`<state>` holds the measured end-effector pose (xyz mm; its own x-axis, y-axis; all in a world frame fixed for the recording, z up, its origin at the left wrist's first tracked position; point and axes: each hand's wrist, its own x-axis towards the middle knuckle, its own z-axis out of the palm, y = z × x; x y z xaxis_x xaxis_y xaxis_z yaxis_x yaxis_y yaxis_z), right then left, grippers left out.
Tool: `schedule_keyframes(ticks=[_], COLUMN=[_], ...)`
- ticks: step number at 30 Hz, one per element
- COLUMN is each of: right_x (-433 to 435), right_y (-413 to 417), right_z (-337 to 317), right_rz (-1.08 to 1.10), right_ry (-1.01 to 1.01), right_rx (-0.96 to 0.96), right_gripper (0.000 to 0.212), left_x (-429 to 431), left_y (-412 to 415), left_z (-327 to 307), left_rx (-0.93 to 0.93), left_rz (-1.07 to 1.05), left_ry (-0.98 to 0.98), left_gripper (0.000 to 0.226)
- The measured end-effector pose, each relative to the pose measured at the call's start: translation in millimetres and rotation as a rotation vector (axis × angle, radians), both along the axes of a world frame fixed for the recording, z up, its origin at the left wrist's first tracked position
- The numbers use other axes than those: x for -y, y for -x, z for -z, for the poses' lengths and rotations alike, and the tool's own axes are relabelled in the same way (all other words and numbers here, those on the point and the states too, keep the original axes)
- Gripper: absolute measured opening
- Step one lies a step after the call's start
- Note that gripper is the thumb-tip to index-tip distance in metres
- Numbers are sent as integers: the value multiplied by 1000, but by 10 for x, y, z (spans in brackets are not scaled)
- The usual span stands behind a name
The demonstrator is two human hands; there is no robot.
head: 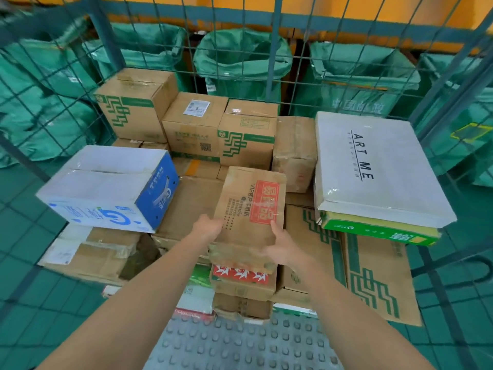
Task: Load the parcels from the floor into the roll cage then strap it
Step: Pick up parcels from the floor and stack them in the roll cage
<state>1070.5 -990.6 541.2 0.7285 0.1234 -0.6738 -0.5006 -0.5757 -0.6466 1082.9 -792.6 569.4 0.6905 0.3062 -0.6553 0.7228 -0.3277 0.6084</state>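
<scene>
While both arms extend into the roll cage (276, 62), I record the left grip (206, 227) and right grip (282, 245) each clasping a near corner of the brown parcel (250, 204), held tilted above the front-centre stack (244, 288), between the blue box (112, 188) and the white parcel (373, 166).

Background: a row of green woven mail sacks (241, 57), mouths open, standing side by side. The right-hand sack (357, 84) carries pale Chinese characters low on its front, and the print is faint. The far-left sacks (40, 84) are the same green, slumped and blurred. Above the row an orange-yellow panel (346, 9) runs across the top of the view. Floor (53, 303) — green square tiles with dark joints. At the bottom edge — grey studded plate (240, 343), with raised round studs in rows.
</scene>
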Motion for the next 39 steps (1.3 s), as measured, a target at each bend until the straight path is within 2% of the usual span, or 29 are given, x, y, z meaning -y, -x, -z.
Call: schedule_keyframes(ticks=[3,6,8,10,14,16,18,20,22,24,29,39], right_x=[79,-2,-75,-156,-443,-667,-943,-1248,-1562,-1889,-2574,-3649], right_y=[71,103,92,76,114,201,371,593,854,1139,2014,4398], right_z=[-55,-221,-360,-505,-734,-785,-863,-939,-982,-975,-959,-796], right_rz=[-125,-177,-139,-100,-105,-144,-202,-271,-341,-426,-744,-1165], right_ry=[74,164,100,-11,-110,-163,-209,-218,-233,-257,-283,-329], right_rx=[9,183,296,364,371,344,336,320,315,310,295,131], right_gripper=[103,94,78,62,56,56,57,55,47,52,50,55], left_x=[86,153,168,146,-66,-258,-467,-697,-939,-1180,-1557,-1863], left_y=[89,198,292,413,744,961,1239,1556,1926,2345,3554,6326], left_z=[-23,-70,-155,-257,-422,-439,-470,-490,-488,-461,-450,-357], left_rx=[8,70,121,169,284,318,373,392,376,364,358,260], left_rz=[5,4,-36,-93,-226,-316,-413,-532,-613,-676,-974,-1458], left_ry=[27,61,72,61,36,28,21,-11,-49,-104,-132,-195], left_gripper=[59,51,44,50,55,42,10,9,31,40,46,47])
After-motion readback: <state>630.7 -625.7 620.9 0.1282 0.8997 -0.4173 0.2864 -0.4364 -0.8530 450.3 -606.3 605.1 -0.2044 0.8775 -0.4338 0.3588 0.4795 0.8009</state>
